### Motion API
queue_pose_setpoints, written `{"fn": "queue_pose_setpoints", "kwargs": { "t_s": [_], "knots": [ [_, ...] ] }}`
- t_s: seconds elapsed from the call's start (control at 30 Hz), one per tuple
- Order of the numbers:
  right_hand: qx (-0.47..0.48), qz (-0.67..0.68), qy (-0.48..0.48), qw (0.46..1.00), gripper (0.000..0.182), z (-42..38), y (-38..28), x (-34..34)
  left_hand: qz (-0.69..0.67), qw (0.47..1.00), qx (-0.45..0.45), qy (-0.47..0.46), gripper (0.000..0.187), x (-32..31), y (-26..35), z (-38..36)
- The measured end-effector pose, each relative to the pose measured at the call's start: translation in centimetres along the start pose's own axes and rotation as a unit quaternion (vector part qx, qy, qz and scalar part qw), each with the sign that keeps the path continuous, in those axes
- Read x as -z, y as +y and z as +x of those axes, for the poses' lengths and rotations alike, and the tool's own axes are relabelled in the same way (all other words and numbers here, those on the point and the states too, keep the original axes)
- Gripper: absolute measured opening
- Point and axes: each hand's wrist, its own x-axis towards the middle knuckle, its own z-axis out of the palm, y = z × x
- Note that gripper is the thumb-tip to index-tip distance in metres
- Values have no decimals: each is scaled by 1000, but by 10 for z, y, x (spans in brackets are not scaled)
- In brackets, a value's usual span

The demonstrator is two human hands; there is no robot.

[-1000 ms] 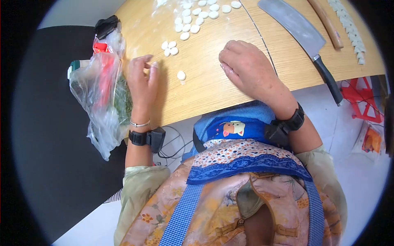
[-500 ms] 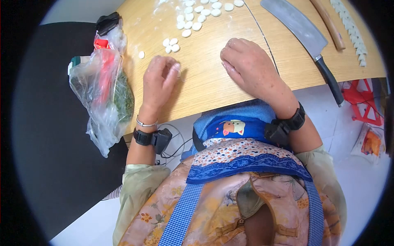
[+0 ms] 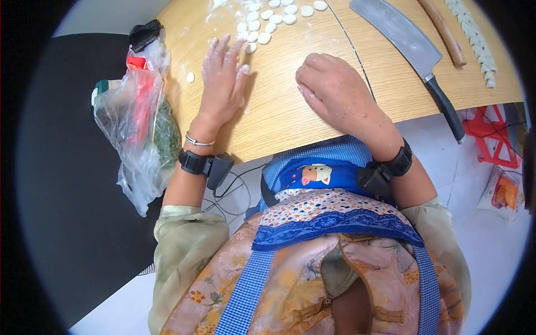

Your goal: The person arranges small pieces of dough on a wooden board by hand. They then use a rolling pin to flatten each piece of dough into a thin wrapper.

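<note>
My left hand (image 3: pixel 223 84) lies palm down over the wooden table (image 3: pixel 273 120), its fingers stretched out and dusted with white flour. Beneath or just in front of it, the small cluster of dough pieces is hidden from sight. Several round white dough pieces (image 3: pixel 264 38) are scattered beyond its fingertips, and a lone dough piece (image 3: pixel 191 77) sits to its left. To the right, my right hand (image 3: pixel 339 95) is closed, with floury fingers curled under; whatever they hold, if anything, is hidden.
A cleaver (image 3: pixel 402 39) lies at the right, its black handle past the table edge. Beyond it are a wooden stick (image 3: pixel 444 33) and a braided-looking white strip (image 3: pixel 474 44). Plastic bags with greens (image 3: pixel 137 123) stand at the left edge. A red stool (image 3: pixel 491 134) is below.
My left hand has moved forward and its fingers have straightened, now covering the small dough cluster that was visible before. My right hand stays closed in nearly the same place.
</note>
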Motion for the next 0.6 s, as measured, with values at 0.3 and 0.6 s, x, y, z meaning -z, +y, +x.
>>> {"fn": "queue_pose_setpoints", "kwargs": {
  "t_s": [0.3, 0.6],
  "knots": [
    [4, 3, -1, 1000, 11, 0, 1, 1, 135, 990, -46, -4, 51, -1, 5, 15],
    [0, 6, -2, 1000, 10, 0, 0, 0, 69, 997, -3, 34, 50, 1, 3, 8]
  ]
}}
